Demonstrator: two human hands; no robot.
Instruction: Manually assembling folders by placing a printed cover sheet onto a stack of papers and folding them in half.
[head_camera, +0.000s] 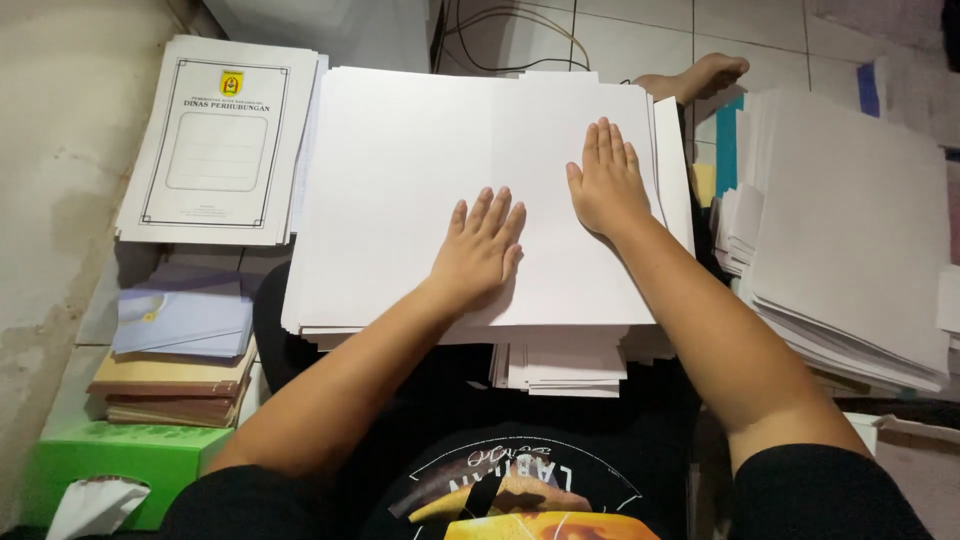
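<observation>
While both palms lie flat on paper, the far left of the view at about nine o'clock shows a rough, stained wall (50, 200) and, below it at seven o'clock, a glossy green tissue box (110, 465) with a tuft of white tissue at its mouth. Just above the box sits a short stack of folders (175, 375), tan and brown card topped by a pale lilac cover, their corners squared. At ten o'clock lies a pile of printed cover sheets (215, 140), matte white with a thin black frame and a small yellow crest. Centre view holds the big stack of white sheets (400, 170), smooth, large and rectangular, its near edge fanned slightly over a smaller bundle below. The left hand (480, 245) rests on it at six o'clock of the stack, fingers spread wide, gripping nothing. The right hand (605, 185) presses just beside it at about three o'clock, fingers straight and close together, flat, also gripping nothing; its fingertips stop short of the sheet's right edge. A bare foot (700, 75) shows at one o'clock on the tiled floor. At three o'clock a second, sloping heap of white paper (850, 220) crowds in, leaving only a narrow gap between the stacks.
</observation>
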